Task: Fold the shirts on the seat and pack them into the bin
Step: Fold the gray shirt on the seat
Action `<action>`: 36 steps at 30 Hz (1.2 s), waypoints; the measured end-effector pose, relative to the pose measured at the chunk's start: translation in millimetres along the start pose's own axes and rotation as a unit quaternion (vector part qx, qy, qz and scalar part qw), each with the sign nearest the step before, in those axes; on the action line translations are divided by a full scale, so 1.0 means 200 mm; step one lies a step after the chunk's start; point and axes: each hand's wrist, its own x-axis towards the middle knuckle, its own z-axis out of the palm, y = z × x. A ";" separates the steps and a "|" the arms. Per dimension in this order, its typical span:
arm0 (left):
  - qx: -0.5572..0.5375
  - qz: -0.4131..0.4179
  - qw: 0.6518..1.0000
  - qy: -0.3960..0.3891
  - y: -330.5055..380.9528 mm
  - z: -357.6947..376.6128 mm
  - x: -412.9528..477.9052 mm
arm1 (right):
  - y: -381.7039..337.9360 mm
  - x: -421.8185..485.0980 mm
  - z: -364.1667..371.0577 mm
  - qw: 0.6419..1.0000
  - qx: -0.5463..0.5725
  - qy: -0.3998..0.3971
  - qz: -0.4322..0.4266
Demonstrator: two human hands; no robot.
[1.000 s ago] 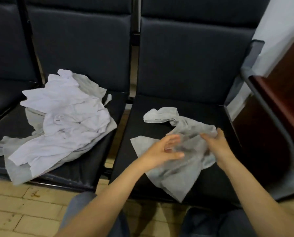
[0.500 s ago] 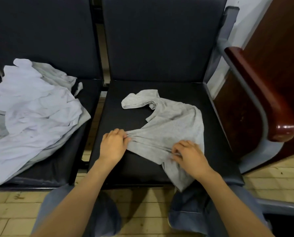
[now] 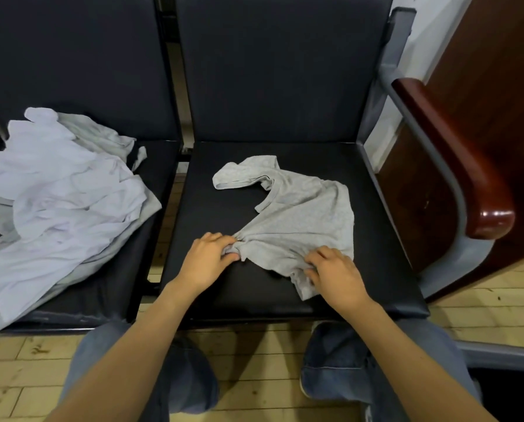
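Cloth this thin looks light and limp: the grey T-shirt [image 3: 300, 214] lies crumpled on the right seat [image 3: 212, 208], left hand [image 3: 207, 260] pinching a bunched hem corner, right hand [image 3: 335, 274] gripping its near edge, sensible places to hold.

I can read no words, labels, brands or numbers anywhere: none on the grey shirt [image 3: 303, 214], the pile of pale shirts [image 3: 62, 190], or the black seat [image 3: 224, 214].
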 end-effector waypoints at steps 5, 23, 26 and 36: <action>0.011 -0.005 0.999 -0.034 0.05 -0.08 -0.09 | 0.07 0.01 -0.03 0.998 0.013 0.054 0.036; -0.512 -0.017 0.855 0.079 0.55 -0.95 -0.46 | -0.14 -0.24 -1.02 0.840 0.496 0.206 0.072; -0.508 -0.009 0.855 0.099 0.55 -1.02 -0.45 | -0.15 -0.24 -1.08 0.844 0.495 0.195 0.062; -0.381 -0.029 0.922 0.061 0.49 -1.00 -0.34 | 0.03 -0.14 -0.93 0.954 0.182 0.221 0.090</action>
